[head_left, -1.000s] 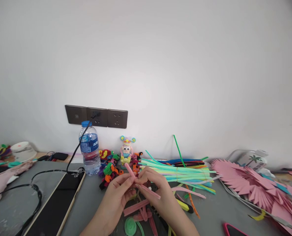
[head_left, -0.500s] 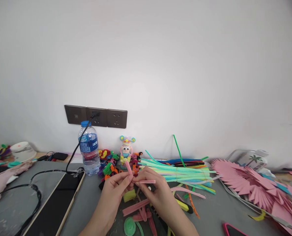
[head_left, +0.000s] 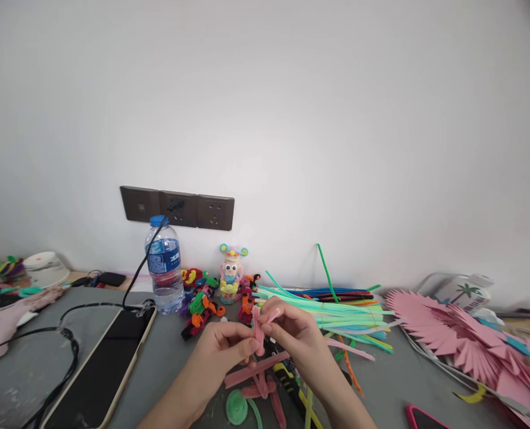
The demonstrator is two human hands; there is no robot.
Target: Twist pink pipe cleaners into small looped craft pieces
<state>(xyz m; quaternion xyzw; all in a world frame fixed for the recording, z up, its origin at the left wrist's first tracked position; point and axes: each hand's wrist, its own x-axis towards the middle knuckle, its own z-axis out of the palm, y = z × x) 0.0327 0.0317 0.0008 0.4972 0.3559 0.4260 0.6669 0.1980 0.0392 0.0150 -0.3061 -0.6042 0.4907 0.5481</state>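
Observation:
Between my two hands is a pink pipe cleaner (head_left: 258, 333), bent into a short folded piece. My left hand (head_left: 229, 351) pinches its lower part with thumb and forefinger. From the other side my right hand (head_left: 292, 333) grips its upper part, thumb against fingers. Below the hands lie more pink pipe cleaner strips (head_left: 247, 374), a green coil (head_left: 237, 407) and a yellow-and-black tool (head_left: 289, 381), partly covered by my right hand. A small figure with big eyes (head_left: 230, 277) stands just behind the hands.
A water bottle (head_left: 164, 268) and a phone (head_left: 102, 369) are at left, with black cables around them. Bundled pipe cleaners (head_left: 336, 313) lie behind my right hand. Pink folded paper (head_left: 452, 333) spreads at right. A pink-edged device (head_left: 421, 417) shows at the bottom edge.
Both hands have shifted a little right. The pink pipe cleaner has turned more upright, and my right fingers have moved up onto its top. The yellow-and-black tool shows more.

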